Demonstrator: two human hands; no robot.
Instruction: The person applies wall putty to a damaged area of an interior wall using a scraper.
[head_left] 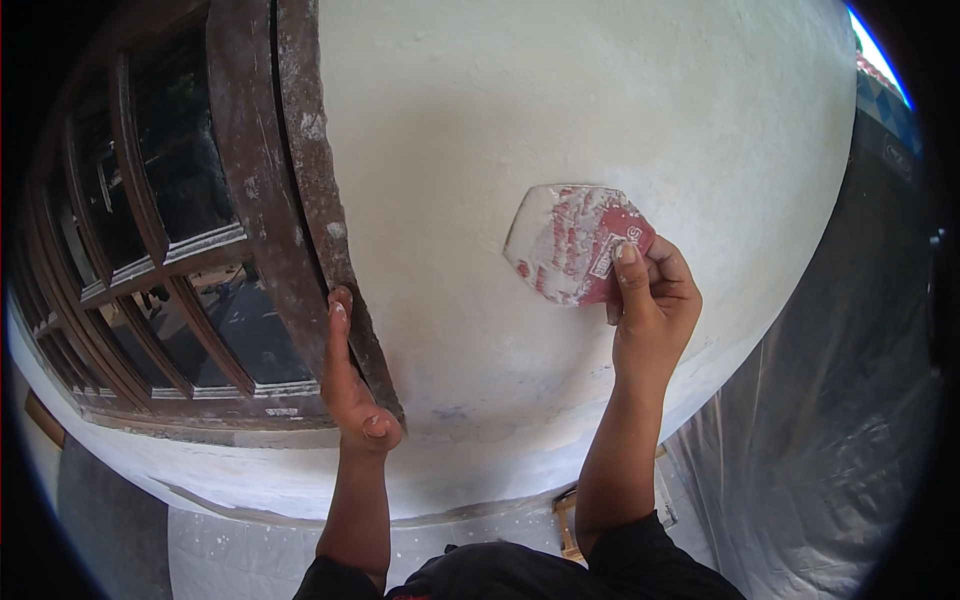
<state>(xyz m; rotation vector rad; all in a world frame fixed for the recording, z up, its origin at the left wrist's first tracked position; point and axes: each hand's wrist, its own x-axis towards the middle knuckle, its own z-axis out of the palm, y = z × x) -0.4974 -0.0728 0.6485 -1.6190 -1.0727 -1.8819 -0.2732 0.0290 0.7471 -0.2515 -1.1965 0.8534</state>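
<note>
A red, flat putty spreader (570,245) with a many-cornered outline is smeared with white putty. My right hand (655,305) pinches its right end, thumb on top and fingers behind. The spreader is at the white plastered wall (450,150), and I cannot tell whether its far edge touches. My left hand (350,385) rests upright along the brown wooden window frame (318,170), seen edge-on with fingers stretched out. White smears mark the fingertip and thumb of that hand. Nothing shows in its grip, though its palm side is partly hidden.
A paned wooden window (180,140) fills the left, its wood spotted with white. Clear plastic sheeting (800,430) hangs at the right. Below the wall, a pale speckled floor covering (240,550) spreads out, and a small wooden piece (568,525) stands beside my right arm.
</note>
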